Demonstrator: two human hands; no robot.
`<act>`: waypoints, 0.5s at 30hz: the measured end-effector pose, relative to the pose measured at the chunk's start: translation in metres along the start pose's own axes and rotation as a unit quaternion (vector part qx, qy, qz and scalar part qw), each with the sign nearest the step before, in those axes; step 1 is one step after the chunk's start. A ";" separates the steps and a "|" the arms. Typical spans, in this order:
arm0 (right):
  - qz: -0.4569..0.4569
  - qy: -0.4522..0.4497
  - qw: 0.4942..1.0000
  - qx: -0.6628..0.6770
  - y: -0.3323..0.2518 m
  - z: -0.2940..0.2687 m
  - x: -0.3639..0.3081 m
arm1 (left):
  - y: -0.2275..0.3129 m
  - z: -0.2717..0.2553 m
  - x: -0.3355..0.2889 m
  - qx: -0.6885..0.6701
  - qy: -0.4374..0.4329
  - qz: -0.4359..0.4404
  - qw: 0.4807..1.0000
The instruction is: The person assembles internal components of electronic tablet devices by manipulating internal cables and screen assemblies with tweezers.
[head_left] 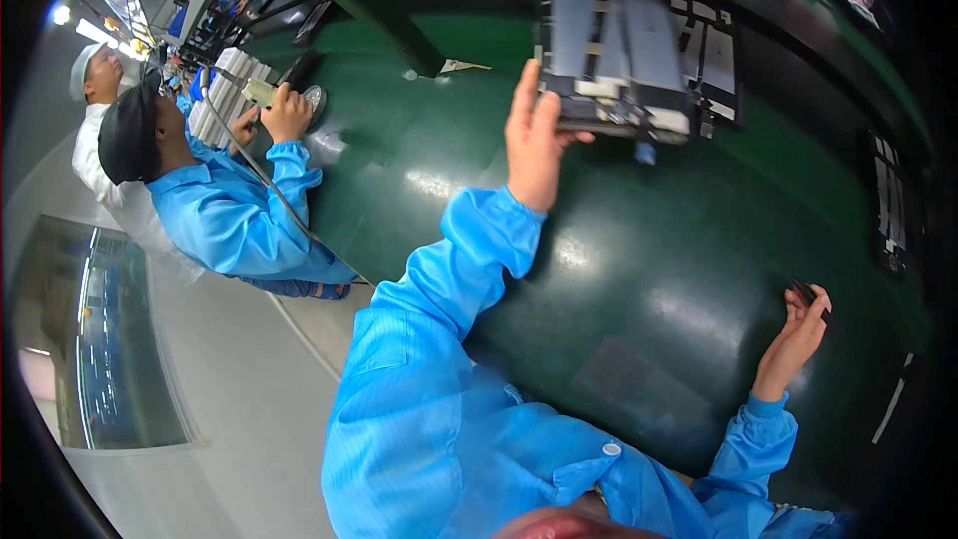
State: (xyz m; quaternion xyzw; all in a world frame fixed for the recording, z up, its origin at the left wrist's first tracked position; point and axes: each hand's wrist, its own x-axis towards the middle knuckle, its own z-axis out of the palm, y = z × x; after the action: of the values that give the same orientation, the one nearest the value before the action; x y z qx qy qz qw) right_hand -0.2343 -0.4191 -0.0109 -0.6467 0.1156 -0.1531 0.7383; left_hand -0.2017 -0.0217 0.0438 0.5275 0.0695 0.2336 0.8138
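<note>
At the far side of the bench, my left hand (pixel 534 145) grips the near left edge of a stack of opened, tablet-like electronic devices (pixel 651 35). Long grey battery-like panels lie along the top one, with small connectors and a blue tab (pixel 645 153) at its near end. How many pieces my fingers hold is hidden. My right hand (pixel 790 339) is over the right part of the bench, its fingers closed around a thin dark tool (pixel 801 291), perhaps tweezers.
Another similar device (pixel 715 60) lies against the stack's right side, and one more (pixel 886 202) sits at the far right. A green post (pixel 384 15) rises behind the green bench (pixel 589 269). At left, a co-worker in blue (pixel 235 210) handles a corded tool (pixel 261 93).
</note>
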 end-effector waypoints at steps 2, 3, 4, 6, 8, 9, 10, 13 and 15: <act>-0.001 -0.009 1.000 -0.005 -0.002 0.002 -0.001 | -0.005 -0.016 0.020 0.013 0.061 0.004 0.998; -0.005 -0.012 1.000 -0.010 -0.004 0.003 -0.001 | -0.012 -0.027 0.030 0.011 0.071 -0.010 0.997; -0.007 -0.017 1.000 -0.014 -0.004 0.006 -0.001 | -0.017 -0.038 0.038 0.014 0.079 -0.021 0.997; -0.009 -0.011 1.000 -0.025 -0.005 0.007 -0.003 | -0.027 -0.052 0.054 0.004 0.090 -0.047 0.995; -0.013 -0.003 0.999 -0.031 -0.007 0.016 -0.005 | -0.036 -0.066 0.072 0.004 0.092 -0.038 0.995; -0.015 0.005 0.999 -0.042 -0.008 0.018 -0.007 | -0.039 -0.071 0.081 0.008 0.101 -0.019 0.995; -0.014 -0.004 0.999 -0.035 -0.009 0.018 -0.007 | -0.046 -0.076 0.092 -0.004 0.110 -0.009 0.994; -0.004 -0.003 1.000 -0.030 -0.010 0.020 -0.009 | -0.065 -0.087 0.126 -0.033 0.148 0.031 0.988; -0.006 -0.024 0.999 -0.026 -0.013 0.022 -0.010 | -0.069 -0.083 0.140 0.026 0.183 0.063 0.981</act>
State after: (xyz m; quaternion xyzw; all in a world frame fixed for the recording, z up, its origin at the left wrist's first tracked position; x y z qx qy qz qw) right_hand -0.2367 -0.3969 0.0050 -0.6701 0.0982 -0.1393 0.7224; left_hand -0.0874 0.0872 -0.0357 0.5004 0.1901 0.3749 0.7569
